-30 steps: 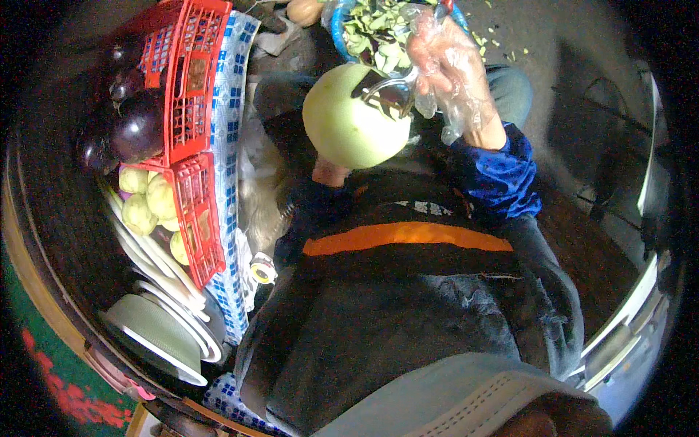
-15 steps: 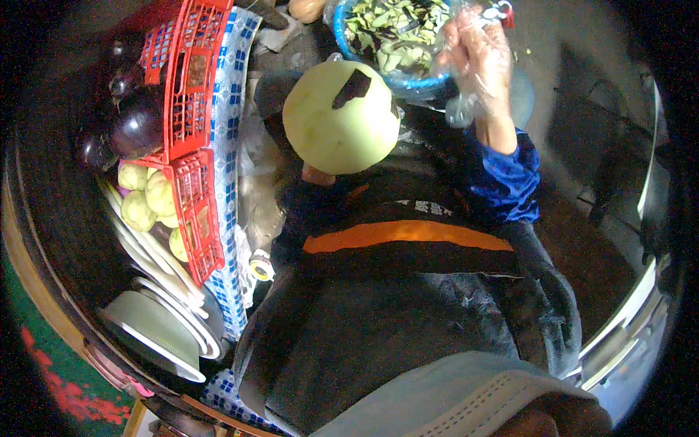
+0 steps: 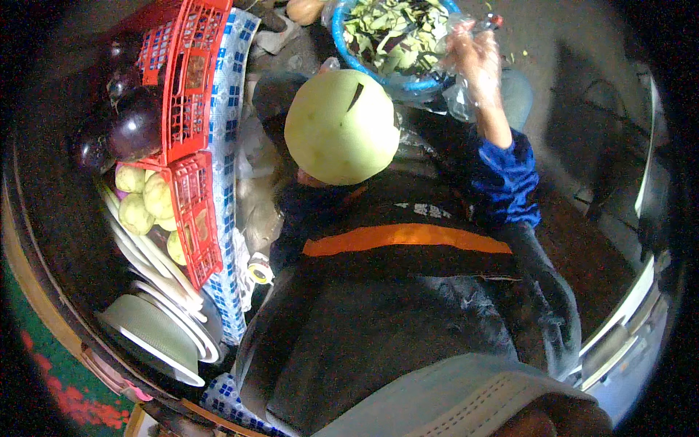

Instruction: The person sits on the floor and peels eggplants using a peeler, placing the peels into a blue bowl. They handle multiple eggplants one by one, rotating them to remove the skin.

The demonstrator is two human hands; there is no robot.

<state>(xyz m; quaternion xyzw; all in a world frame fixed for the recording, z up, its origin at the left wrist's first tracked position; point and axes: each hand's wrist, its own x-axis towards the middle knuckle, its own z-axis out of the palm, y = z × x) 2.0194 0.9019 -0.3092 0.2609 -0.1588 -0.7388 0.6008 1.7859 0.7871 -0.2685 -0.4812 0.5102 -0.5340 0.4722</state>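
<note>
Round peeled vegetable (image 3: pixel 335 146) sits slightly lower at upper centre than half a second earlier, its dark skin patch (image 3: pixel 356 96) reduced to a sliver; probably weighty, firm, slick where bare, safest cradled from below. Left hand (image 3: pixel 311 178), mostly hidden, wraps its underside; right hand (image 3: pixel 478 62), plastic-gloved, curls around a red-tipped tool (image 3: pixel 496 21) by the blue bowl (image 3: pixel 338 33), near the upper edge.

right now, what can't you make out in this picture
Left hand: head view, mostly hidden behind the pale round vegetable.
Tool in the right hand: head view, partly covered by that hand, too small to identify.
Blue-rimmed container: head view, far side cut off by the top edge.
</note>
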